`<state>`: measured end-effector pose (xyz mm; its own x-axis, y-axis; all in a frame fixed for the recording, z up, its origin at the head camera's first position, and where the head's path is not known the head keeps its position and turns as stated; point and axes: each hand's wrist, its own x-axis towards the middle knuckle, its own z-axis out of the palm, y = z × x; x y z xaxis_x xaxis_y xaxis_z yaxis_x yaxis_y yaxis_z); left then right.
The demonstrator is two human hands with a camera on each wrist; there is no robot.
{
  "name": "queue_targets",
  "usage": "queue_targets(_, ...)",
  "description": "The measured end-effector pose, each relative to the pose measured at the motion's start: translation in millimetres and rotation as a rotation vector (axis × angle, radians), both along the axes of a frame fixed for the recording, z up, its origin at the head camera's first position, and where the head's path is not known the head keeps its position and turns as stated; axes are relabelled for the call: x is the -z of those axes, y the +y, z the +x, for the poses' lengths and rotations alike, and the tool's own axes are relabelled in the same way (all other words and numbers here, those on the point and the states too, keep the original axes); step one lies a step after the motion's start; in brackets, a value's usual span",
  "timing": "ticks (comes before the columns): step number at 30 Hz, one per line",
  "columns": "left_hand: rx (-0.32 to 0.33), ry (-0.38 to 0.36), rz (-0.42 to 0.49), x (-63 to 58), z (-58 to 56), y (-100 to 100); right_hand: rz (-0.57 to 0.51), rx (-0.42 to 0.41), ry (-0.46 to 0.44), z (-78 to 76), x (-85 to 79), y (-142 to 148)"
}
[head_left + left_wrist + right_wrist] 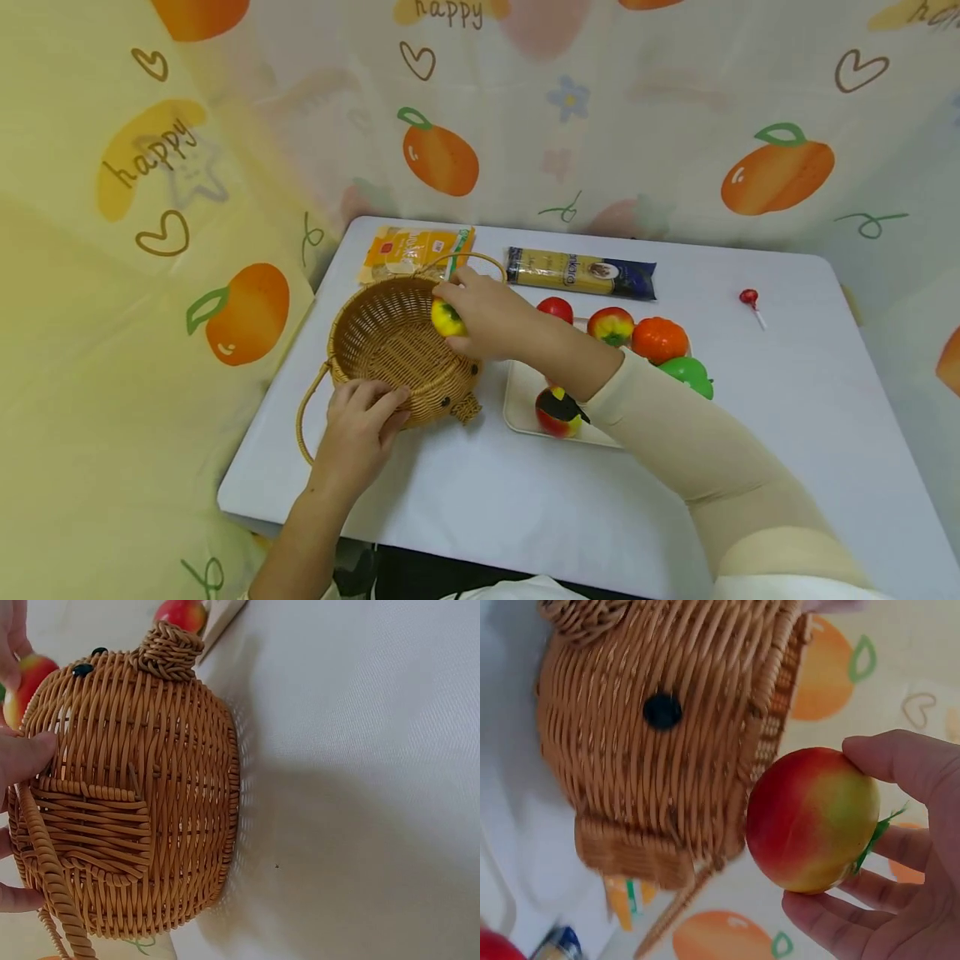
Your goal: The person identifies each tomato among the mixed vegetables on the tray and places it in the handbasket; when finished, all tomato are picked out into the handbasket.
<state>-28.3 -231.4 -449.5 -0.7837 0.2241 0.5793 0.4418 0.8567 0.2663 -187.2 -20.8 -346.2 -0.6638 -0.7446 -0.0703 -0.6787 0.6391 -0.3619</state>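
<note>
A round wicker basket [423, 404] with animal eyes, a snout and two looped handles stands on the left of the table. My left hand [358, 425] grips its near rim, the thumb [31, 756] against the weave. My right hand [487, 315] holds a red-and-yellow fruit [810, 817] with a green leafy top, thumb on one side and fingers on the other. In the head view this fruit is over the basket's right rim; in the right wrist view it overlaps the rim's edge.
Right of the basket, a cream tray [521, 404] bears several fruits and vegetables, including an orange pumpkin-like one [660, 340] and a green one [688, 375]. Behind lie a yellow packet [412, 248] and a pasta packet [577, 272]. A red lollipop [748, 297] lies at far right.
</note>
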Motion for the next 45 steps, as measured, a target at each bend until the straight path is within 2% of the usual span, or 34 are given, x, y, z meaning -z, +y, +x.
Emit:
queue_targets(5,0.004,0.000,-0.006,0.0,-0.3,0.9,0.015,-0.041,-0.001,1.4,11.7,-19.3)
queue_targets(11,-0.003,-0.008,-0.007,2.0,0.3,0.8,0.093,-0.097,0.021,4.7,25.0,-35.0)
queue_targets(20,-0.020,-0.043,-0.006,3.4,1.1,1.5,0.207,-0.112,0.010,9.1,38.2,-42.9)
queue_targets(25,-0.019,-0.041,-0.010,3.9,1.0,2.2,0.194,-0.121,0.004,10.6,37.9,-39.8)
queue_targets(30,-0.015,-0.034,-0.005,3.3,0.9,2.7,0.107,-0.143,0.018,11.1,32.9,-27.7)
queue_targets(33,-0.017,-0.035,-0.002,2.8,0.4,3.1,0.057,-0.123,0.029,10.7,25.4,-15.1)
queue_targets(38,-0.028,-0.044,-0.004,2.5,0.8,3.8,0.028,-0.032,-0.003,10.9,13.6,14.8)
queue_targets(41,-0.032,-0.049,-0.003,1.9,1.1,4.0,0.033,0.037,-0.034,11.4,12.5,35.7)
queue_targets(45,-0.039,-0.058,-0.005,0.5,1.1,4.0,0.076,0.105,-0.059,13.4,19.8,62.0)
